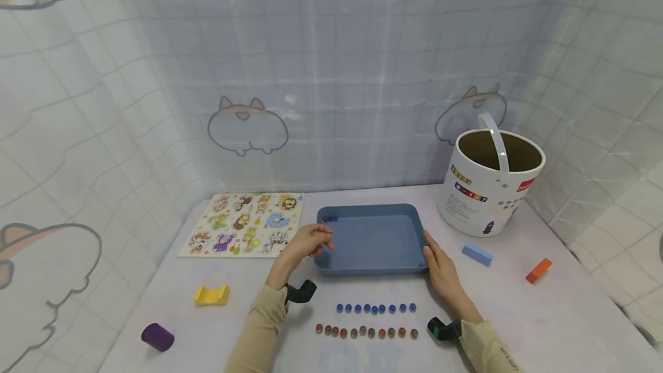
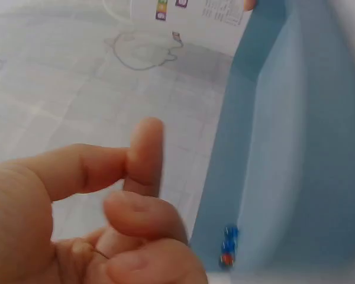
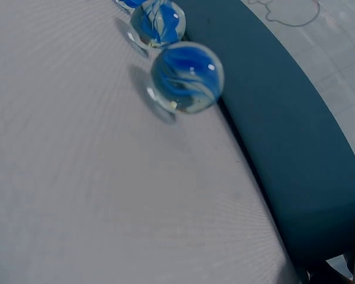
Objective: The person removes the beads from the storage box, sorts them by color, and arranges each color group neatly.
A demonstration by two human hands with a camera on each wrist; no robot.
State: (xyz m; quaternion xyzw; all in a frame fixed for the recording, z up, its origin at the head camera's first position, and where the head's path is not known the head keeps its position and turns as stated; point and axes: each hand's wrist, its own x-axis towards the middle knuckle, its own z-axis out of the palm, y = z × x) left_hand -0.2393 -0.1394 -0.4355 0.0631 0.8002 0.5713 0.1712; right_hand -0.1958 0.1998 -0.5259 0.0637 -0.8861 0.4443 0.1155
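Observation:
A blue-grey rectangular tray (image 1: 373, 240) lies in the middle of the table, with a few blue and red marbles (image 2: 228, 245) gathered in its far left corner. My right hand (image 1: 445, 275) grips the tray's right wall, thumb at the rim. Over the left rim hovers my left hand (image 1: 309, 240), its fingers loosely curled; no object shows between them in the left wrist view. In front of the tray runs a row of blue marbles (image 1: 374, 309), large in the right wrist view. Nearer me is a second row, of reddish-brown marbles (image 1: 371, 333).
Back right stands a white bucket (image 1: 468, 200) with its handle up. A blue block (image 1: 477, 254) and an orange block (image 1: 538, 270) lie before it. To the left are an animal puzzle board (image 1: 243, 224), a yellow curved block (image 1: 211, 296) and a purple cylinder (image 1: 157, 337).

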